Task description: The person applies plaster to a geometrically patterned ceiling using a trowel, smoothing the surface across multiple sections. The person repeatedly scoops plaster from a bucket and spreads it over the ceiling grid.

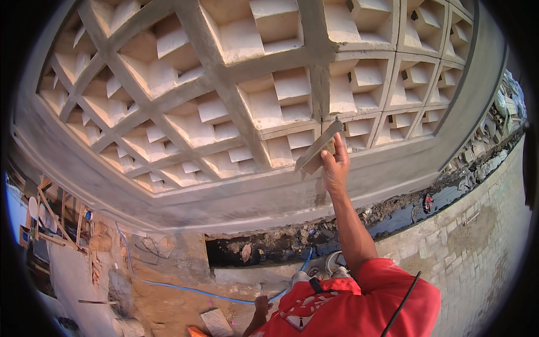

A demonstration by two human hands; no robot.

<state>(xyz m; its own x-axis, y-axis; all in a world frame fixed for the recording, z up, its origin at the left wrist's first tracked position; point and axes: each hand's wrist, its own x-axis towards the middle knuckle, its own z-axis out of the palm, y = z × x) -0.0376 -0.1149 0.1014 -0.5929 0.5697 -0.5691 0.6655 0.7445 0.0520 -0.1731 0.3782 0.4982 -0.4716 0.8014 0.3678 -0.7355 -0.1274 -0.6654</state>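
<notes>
One flat tool | gripped by right hand, jutting leftward | left hand: can't tell

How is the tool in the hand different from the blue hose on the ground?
The tool is greyish brown, but the hose is blue. The tool is short and straight; the hose is long and bends. The tool is held up at the wall by the right hand; the hose lies on the ground. Both are longer than they are wide.

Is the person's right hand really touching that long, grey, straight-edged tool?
Touching: the head view shows the right hand gripping the long, grey, straight-edged tool, thumb and fingers pressed against it.
</notes>
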